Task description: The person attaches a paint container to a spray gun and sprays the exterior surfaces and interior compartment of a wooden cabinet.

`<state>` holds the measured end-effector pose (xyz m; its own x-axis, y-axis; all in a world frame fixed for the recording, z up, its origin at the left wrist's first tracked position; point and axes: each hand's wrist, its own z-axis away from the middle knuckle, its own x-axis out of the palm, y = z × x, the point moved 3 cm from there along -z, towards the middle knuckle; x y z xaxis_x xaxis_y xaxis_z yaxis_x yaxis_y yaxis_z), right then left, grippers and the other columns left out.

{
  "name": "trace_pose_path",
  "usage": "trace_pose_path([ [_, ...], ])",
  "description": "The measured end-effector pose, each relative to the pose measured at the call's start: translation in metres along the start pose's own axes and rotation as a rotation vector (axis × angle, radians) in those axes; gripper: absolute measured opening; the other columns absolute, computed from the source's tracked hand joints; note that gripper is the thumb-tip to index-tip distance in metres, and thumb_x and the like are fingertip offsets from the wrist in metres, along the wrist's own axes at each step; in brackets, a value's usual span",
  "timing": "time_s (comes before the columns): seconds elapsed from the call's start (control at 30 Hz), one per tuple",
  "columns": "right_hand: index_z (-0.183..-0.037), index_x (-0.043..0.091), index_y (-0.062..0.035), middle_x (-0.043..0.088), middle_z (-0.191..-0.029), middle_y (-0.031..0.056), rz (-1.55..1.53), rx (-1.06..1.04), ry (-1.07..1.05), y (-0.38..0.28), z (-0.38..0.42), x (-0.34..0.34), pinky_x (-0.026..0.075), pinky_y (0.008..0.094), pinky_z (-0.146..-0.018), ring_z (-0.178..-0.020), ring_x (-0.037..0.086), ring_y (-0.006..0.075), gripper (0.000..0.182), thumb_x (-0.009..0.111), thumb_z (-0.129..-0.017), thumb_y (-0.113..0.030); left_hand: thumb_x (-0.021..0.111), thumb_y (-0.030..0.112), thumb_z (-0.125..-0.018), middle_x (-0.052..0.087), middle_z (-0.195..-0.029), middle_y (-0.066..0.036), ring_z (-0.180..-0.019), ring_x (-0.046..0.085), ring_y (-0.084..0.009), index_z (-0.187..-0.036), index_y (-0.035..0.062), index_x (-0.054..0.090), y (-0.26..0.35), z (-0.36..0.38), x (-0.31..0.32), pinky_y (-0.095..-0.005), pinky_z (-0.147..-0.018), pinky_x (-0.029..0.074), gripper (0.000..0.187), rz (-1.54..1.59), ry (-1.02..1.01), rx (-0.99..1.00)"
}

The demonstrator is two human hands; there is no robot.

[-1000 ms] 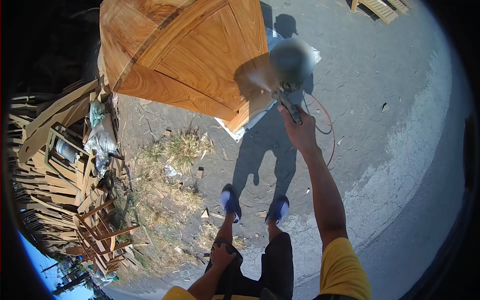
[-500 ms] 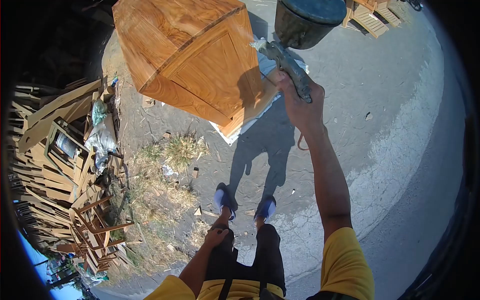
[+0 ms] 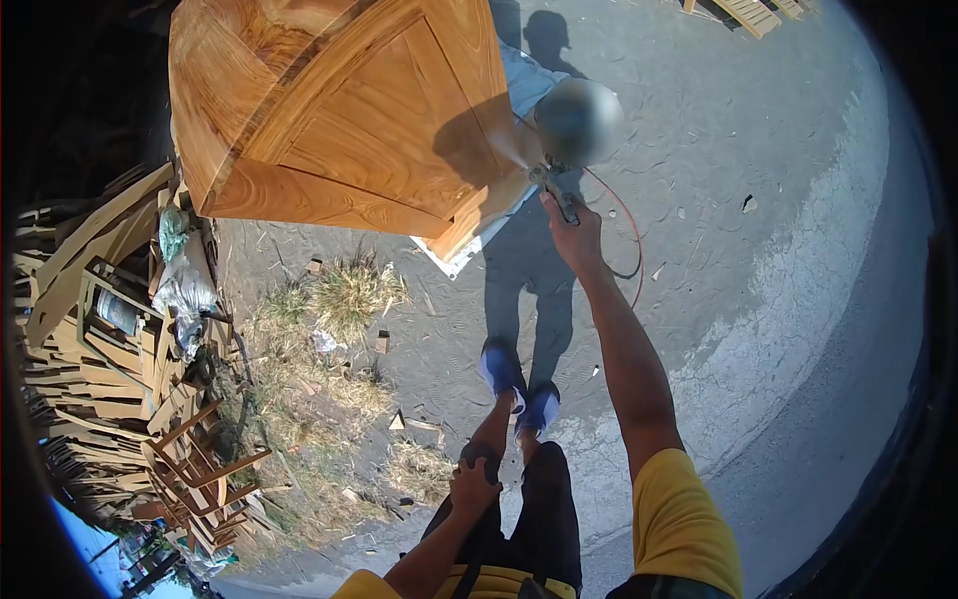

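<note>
My right hand (image 3: 576,238) is closed round the handle of a spray gun (image 3: 555,194). A pale mist (image 3: 511,148) leaves its nozzle towards a varnished wooden cabinet (image 3: 369,130) with a panelled face. The gun's cup (image 3: 577,122) shows only as a blurred round shape. A thin red hose (image 3: 635,222) curves behind the hand. My left hand (image 3: 474,487) lies on my left knee, its fingers spread and holding nothing.
Below the cabinet, a white sheet (image 3: 457,262) covers part of the ground. Stacked boards (image 3: 100,369) and a wooden chair frame (image 3: 205,464) fill the left side. Dry grass (image 3: 349,299) grows between. Slatted wooden pieces (image 3: 750,14) stand at the far right.
The spray gun has swung lower and closer to the cabinet's lower right edge, and its cup has turned. My feet have moved closer together. The cabinet appears larger and further left.
</note>
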<state>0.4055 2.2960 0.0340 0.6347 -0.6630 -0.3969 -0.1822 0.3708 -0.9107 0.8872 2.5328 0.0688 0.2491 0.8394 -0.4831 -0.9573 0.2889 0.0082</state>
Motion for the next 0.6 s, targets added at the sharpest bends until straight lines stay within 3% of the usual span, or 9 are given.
trace_pose_path([
  [0.2, -0.103, 0.073, -0.0014, 0.072, -0.085, 0.0268, 0.206, 0.102, -0.009, 0.078, -0.022, 0.050, 0.053, 0.0545, -0.073, -0.085, 0.070, 0.0509, 0.058, 0.065, -0.098, -0.058, 0.087, 0.045, -0.075, 0.054, -0.134, -0.021, -0.118, 0.065, -0.0451, -0.136, 0.0192, 0.062, 0.004, -0.031, -0.051, -0.0564, -0.093, 0.059, 0.071, 0.037, 0.037, 0.006],
  [0.3, -0.101, 0.073, -0.0012, 0.072, -0.083, 0.0253, 0.284, 0.162, -0.051, 0.079, -0.027, 0.050, 0.053, 0.0519, -0.070, -0.080, 0.070, 0.0485, 0.056, 0.067, -0.098, -0.057, 0.086, 0.046, -0.076, 0.056, -0.132, -0.022, -0.116, 0.066, -0.0450, -0.132, 0.0177, 0.063, 0.012, -0.038, -0.069, -0.0550, -0.092, 0.060, 0.067, 0.033, 0.037, 0.027],
  [0.43, -0.100, 0.073, -0.0008, 0.070, -0.076, 0.0221, 0.131, 0.155, -0.062, -0.013, -0.013, -0.007, 0.053, 0.0476, -0.067, -0.073, 0.070, 0.0420, 0.052, 0.069, -0.099, -0.053, 0.086, 0.048, -0.077, 0.057, -0.131, -0.022, -0.118, 0.065, -0.0454, -0.132, 0.0167, 0.063, 0.027, -0.033, -0.068, -0.0547, -0.093, 0.059, 0.067, 0.019, -0.021, -0.011],
  [0.5, -0.100, 0.073, -0.0009, 0.067, -0.070, 0.0165, 0.052, 0.110, -0.113, -0.071, -0.010, -0.046, 0.052, 0.0414, -0.062, -0.064, 0.069, 0.0299, 0.043, 0.071, -0.100, -0.044, 0.086, 0.049, -0.077, 0.056, -0.133, -0.022, -0.122, 0.063, -0.0449, -0.134, 0.0167, 0.064, 0.036, -0.034, -0.063, -0.0542, -0.096, 0.059, 0.069, 0.032, -0.023, -0.039],
  [0.53, -0.100, 0.073, -0.0009, 0.067, -0.070, 0.0165, 0.063, 0.097, -0.121, -0.098, -0.009, -0.066, 0.052, 0.0414, -0.062, -0.064, 0.069, 0.0299, 0.043, 0.071, -0.100, -0.044, 0.086, 0.049, -0.077, 0.056, -0.133, -0.022, -0.122, 0.063, -0.0449, -0.134, 0.0167, 0.064, 0.042, -0.036, -0.059, -0.0542, -0.096, 0.059, 0.069, 0.051, -0.020, -0.036],
  [0.6, -0.102, 0.073, -0.0015, 0.066, -0.067, 0.0123, -0.019, -0.083, -0.105, -0.155, -0.010, -0.103, 0.051, 0.0365, -0.058, -0.060, 0.066, 0.0190, 0.033, 0.075, -0.100, -0.034, 0.087, 0.049, -0.076, 0.055, -0.136, -0.022, -0.124, 0.062, -0.0444, -0.135, 0.0168, 0.064, 0.053, -0.031, -0.052, -0.0543, -0.098, 0.058, 0.071, 0.070, 0.024, -0.082],
])
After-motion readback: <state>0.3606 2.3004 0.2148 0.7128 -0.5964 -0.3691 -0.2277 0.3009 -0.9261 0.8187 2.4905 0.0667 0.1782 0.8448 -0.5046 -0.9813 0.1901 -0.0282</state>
